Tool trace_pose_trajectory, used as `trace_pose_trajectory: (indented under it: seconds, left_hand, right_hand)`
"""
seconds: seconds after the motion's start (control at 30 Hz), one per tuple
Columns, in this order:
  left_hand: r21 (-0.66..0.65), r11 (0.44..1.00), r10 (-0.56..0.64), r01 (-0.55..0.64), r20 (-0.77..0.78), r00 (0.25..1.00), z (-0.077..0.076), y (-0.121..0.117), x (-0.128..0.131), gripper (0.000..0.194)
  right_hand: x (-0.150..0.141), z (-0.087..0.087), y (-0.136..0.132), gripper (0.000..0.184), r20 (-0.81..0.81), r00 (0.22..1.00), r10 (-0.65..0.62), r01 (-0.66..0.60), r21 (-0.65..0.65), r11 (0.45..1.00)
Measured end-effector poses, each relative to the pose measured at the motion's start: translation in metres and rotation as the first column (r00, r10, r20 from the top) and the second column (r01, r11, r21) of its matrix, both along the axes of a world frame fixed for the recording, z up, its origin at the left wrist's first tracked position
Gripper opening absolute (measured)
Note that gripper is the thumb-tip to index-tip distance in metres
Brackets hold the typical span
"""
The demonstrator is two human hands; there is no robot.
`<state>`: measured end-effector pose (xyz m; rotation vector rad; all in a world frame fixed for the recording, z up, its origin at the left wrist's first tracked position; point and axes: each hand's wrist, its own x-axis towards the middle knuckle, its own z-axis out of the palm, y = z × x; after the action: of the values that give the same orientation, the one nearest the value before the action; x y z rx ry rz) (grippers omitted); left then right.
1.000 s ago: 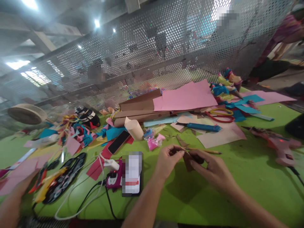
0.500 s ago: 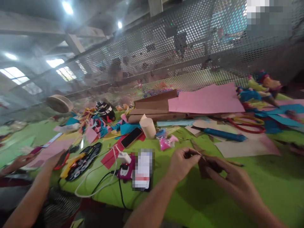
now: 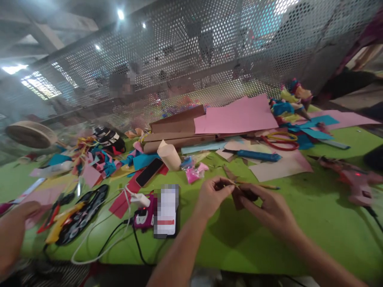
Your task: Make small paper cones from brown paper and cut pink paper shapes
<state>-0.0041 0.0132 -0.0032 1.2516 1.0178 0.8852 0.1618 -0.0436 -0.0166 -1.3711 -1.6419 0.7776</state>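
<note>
Both hands are clamped on the same little brown paper piece: left hand has thumb and fingertip pinched at its upper edge, right hand grips the other side, fingers hiding a good bit of it. It's up over the green table. Taking the paper as clock centre, there's a pencil near the right hand at 2, blue cutter at 1, pink sheet way up at 12, cream roll at 10, lit phone between 8 and 9. Further out, pink glue gun at 3, and someone else's hand at 9.
</note>
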Motion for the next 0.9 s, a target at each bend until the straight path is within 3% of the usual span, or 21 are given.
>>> trace_pose_trajectory:
  seconds: [0.43, 0.73, 0.9]
  left_hand:
    - [0.009, 1.0, 0.018, -0.018, -0.007, 1.0, 0.0047, -0.0014, 0.0, 0.011]
    - [-0.063, 0.997, 0.043, -0.041, 0.042, 0.998, 0.0008, -0.0002, -0.0007, 0.013]
    - [-0.025, 0.999, 0.029, -0.029, 0.014, 0.999, 0.0025, 0.0005, -0.0029, 0.016]
  right_hand:
    - [-0.0022, 0.0011, 0.0007, 0.021, -0.024, 1.0, 0.017, -0.017, 0.002, 1.0]
    - [-0.0003, -0.007, 0.0011, 0.02, 0.006, 1.0, 0.008, -0.008, 0.031, 0.999]
    - [0.0006, -0.0086, 0.0012, 0.019, 0.008, 1.0, -0.016, 0.016, 0.048, 0.999]
